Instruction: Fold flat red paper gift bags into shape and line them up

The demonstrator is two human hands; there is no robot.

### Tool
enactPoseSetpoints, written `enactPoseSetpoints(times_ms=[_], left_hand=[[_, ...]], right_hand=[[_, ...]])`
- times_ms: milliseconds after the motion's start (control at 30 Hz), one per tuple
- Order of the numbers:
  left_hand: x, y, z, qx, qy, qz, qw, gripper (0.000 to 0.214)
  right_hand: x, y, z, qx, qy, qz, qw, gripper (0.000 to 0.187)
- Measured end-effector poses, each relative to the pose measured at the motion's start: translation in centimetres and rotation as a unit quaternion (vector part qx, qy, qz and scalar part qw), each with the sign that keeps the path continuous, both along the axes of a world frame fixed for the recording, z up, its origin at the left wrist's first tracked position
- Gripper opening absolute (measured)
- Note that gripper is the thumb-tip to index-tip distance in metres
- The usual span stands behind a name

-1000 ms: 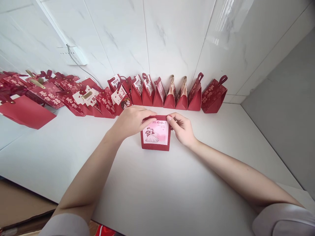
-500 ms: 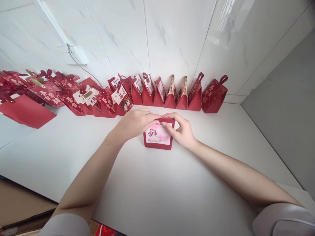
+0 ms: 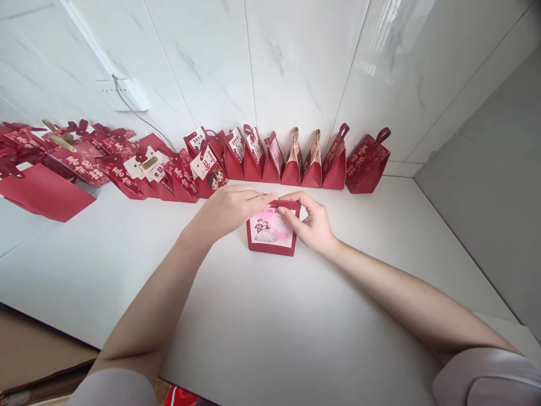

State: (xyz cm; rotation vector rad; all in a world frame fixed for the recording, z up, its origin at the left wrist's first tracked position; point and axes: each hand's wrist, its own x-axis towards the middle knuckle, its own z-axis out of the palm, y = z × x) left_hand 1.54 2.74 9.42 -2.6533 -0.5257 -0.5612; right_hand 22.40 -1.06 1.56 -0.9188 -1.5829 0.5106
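R hand (image 3: 315,225) pinches the top edge of the small red box (image 3: 274,235), thumb on the front face, index finger over the top; its other fingers curl back and are mostly hidden. L hand (image 3: 230,208) lies palm down across the top L corner, fingers together, pointing R, tips nearly meeting the R hand's. Can't tell if its thumb pinches too. Box stands on the white surface (image 3: 296,316) btwn both hands, front w/ pink couple picture facing the wearer.

Step in hand looks like pressing the top edge; details hidden under fingers. Next move prob. calls for light, even pressure from both hands, as thin card may crease.

Just behind the L hand stands a tagged box (image 3: 214,179), so little room that way. It's part of a row of boxes (image 3: 273,166) along the tiled wall (image 3: 296,62), most w/ loop handles. Far L, a crowded cluster of red boxes (image 3: 91,163).

Most room is toward the wearer & R, where the surface runs to a grey panel (image 3: 486,146). Near edge slants on the L, well apart from the box, w/ a brown carton (image 3: 42,349), or similar, below.
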Motion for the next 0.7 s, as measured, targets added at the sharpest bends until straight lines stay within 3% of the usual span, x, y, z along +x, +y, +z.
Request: enactPoseSetpoints(times_ms=[267,700], left_hand=[[0.1,0.1,-0.2,0.017,0.011,0.015,1.0,0.035],[0.4,0.1,-0.2,-0.045,-0.028,0.014,0.998,0.035]], right_hand=[[0.1,0.1,-0.2,-0.019,0.013,0.009,1.0,0.019],[-0.8,0.2,-1.2,-0.067,0.108,0.035,0.991,0.026]])
